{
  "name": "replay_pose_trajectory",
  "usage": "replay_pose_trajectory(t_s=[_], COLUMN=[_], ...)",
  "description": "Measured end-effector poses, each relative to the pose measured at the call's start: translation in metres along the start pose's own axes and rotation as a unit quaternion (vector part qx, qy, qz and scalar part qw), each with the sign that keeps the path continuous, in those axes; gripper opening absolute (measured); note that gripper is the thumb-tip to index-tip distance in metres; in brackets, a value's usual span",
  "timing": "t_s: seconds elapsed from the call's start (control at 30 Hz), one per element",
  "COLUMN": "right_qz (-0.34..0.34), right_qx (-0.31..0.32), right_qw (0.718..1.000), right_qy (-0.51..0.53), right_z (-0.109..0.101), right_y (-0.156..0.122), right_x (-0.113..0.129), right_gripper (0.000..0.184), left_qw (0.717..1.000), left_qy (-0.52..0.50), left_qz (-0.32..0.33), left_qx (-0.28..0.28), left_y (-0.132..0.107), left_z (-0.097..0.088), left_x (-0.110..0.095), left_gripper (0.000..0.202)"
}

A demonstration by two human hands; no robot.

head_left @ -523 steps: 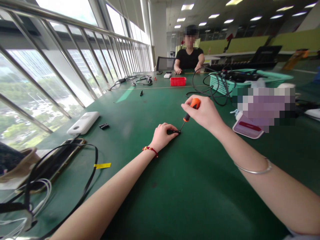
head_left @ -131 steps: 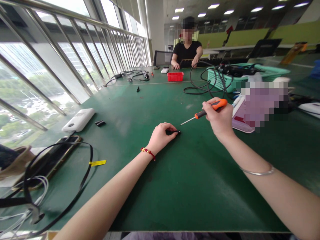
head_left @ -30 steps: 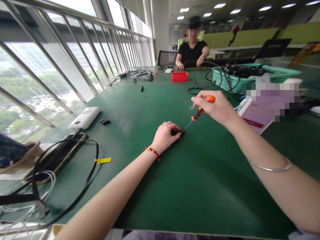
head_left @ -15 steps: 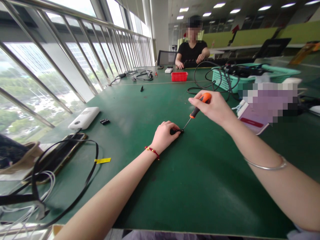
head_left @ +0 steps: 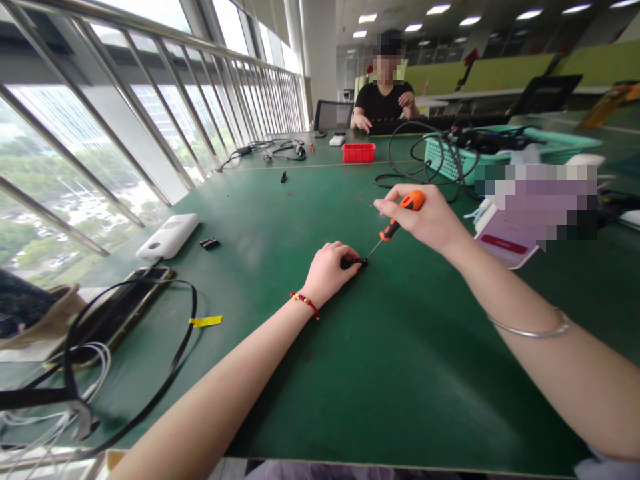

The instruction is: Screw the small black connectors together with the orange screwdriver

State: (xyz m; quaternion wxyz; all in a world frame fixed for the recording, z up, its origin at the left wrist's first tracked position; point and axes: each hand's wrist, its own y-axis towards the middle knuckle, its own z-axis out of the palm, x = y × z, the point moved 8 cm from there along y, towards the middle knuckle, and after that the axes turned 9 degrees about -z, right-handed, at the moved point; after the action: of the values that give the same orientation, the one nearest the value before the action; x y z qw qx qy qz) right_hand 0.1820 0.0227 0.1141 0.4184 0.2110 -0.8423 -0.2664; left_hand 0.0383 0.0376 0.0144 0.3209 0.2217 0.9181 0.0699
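Note:
My left hand (head_left: 330, 270) rests on the green table (head_left: 400, 373), its fingers closed round a small black part (head_left: 354, 262) that is mostly covered by them. What kind of part it is I cannot make out. In my right hand (head_left: 425, 217) is a screwdriver (head_left: 390, 227) with an orange and black handle, tilted so its metal shaft slopes down to the left. The screwdriver's tip meets, or nearly meets, the exposed right end of the black part. Another small black piece (head_left: 209, 243) lies to the left of my left hand, and a tiny black one (head_left: 283, 177) sits farther back.
To the left are a white power bank (head_left: 169, 236), a phone (head_left: 117, 310) and looped black cable (head_left: 194, 300). A red bin (head_left: 359, 153) stands at the back, near a person in black (head_left: 383, 103). At right are a teal basket (head_left: 445, 163) with cables and a purple-white box (head_left: 507, 243).
My right hand and the screwdriver handle have shifted slightly down and turned a little. My left hand stays put. The person opposite has raised one hand.

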Motion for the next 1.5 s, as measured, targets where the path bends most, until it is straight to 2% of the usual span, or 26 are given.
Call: replay_pose_trajectory(t_s=[0.13,0.23,0.4,0.5,0.6,0.7,0.87,1.0,1.13,1.3,1.43,1.5], right_qz=[-0.026,-0.024,-0.017,-0.030,-0.040,-0.021,0.006,-0.010,0.002,-0.002,-0.003,-0.004], right_qx=[0.024,0.058,-0.001,-0.002,0.006,0.017,-0.032,-0.018,0.002,-0.027,-0.017,-0.010], right_qw=[0.999,0.997,1.000,0.999,0.999,0.999,0.999,1.000,0.999,1.000,1.000,1.000], right_qy=[0.030,0.049,-0.026,-0.040,-0.003,0.030,-0.037,-0.016,0.046,-0.013,-0.013,0.005], right_z=[0.003,0.008,0.001,0.002,0.003,0.005,-0.003,-0.001,0.003,-0.002,-0.001,0.001], right_y=[0.000,0.000,-0.001,-0.001,-0.001,-0.001,-0.002,-0.001,0.000,0.001,-0.001,-0.002], right_x=[0.003,0.003,0.005,0.010,0.011,0.005,-0.001,0.002,-0.005,-0.006,-0.001,0.000], right_gripper=[0.014,0.021,0.028,0.024,0.013,0.020,0.025,0.013,0.017,0.022,0.008,0.008], left_qw=[1.000,1.000,1.000,1.000,1.000,1.000,1.000,1.000,1.000,1.000,1.000,1.000], left_qy=[0.003,0.005,0.002,0.001,0.003,0.006,0.004,0.004,0.003,0.007,0.008,0.008], left_qz=[-0.003,-0.001,0.000,-0.002,-0.003,-0.002,-0.002,0.002,-0.001,-0.002,-0.002,-0.001], left_qx=[0.003,0.002,0.002,0.001,0.002,0.002,0.002,0.001,0.001,0.003,0.004,0.004], left_y=[0.000,0.000,0.000,0.000,0.000,0.000,0.000,0.000,0.000,0.000,-0.001,0.000], left_z=[0.000,0.000,-0.001,-0.001,-0.001,-0.001,0.000,0.000,0.000,-0.001,0.000,0.000], left_x=[-0.001,-0.001,-0.001,-0.001,-0.001,-0.001,0.000,0.000,0.000,0.000,0.001,0.001], left_gripper=[0.008,0.008,0.008,0.008,0.008,0.007,0.008,0.008,0.008,0.008,0.009,0.009])
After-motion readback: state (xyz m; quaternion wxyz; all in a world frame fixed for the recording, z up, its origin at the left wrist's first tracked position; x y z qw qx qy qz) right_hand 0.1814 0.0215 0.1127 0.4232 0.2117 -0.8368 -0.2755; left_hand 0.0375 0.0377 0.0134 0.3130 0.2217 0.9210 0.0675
